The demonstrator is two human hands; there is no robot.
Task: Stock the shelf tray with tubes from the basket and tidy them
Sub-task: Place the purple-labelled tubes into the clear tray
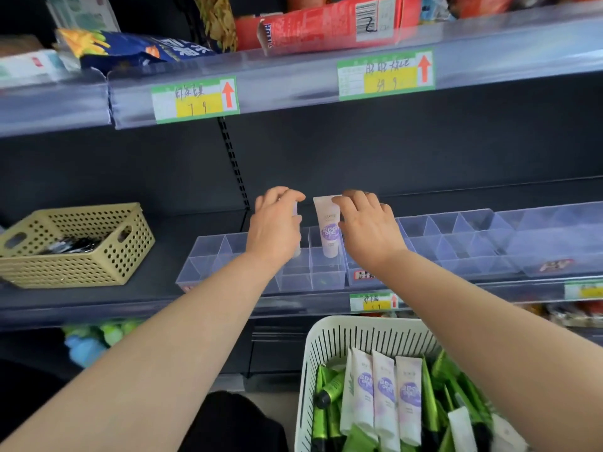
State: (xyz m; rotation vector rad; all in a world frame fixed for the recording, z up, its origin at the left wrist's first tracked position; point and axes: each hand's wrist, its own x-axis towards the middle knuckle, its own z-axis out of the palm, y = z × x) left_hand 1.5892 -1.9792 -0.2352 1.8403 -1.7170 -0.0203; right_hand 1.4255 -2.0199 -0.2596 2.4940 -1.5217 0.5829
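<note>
A clear plastic shelf tray (pixel 208 256) with several small compartments stands on the dark middle shelf. A pale pink tube with a purple label (pixel 329 228) stands upright, cap down, in one compartment; my right hand (pixel 367 223) pinches its top edge. My left hand (pixel 277 223) grips a second pale tube (pixel 296 210), mostly hidden behind the fingers, in the compartment to the left. A white slotted basket (pixel 342 340) at the bottom right holds three more pink tubes (pixel 386 396) and several green tubes (pixel 329 415).
A beige perforated basket (pixel 98 256) with dark packets sits on the shelf at the left. More clear divided trays (pixel 473 243) run along the shelf to the right. Price labels (pixel 195 99) hang on the shelf rail above, under snack packs.
</note>
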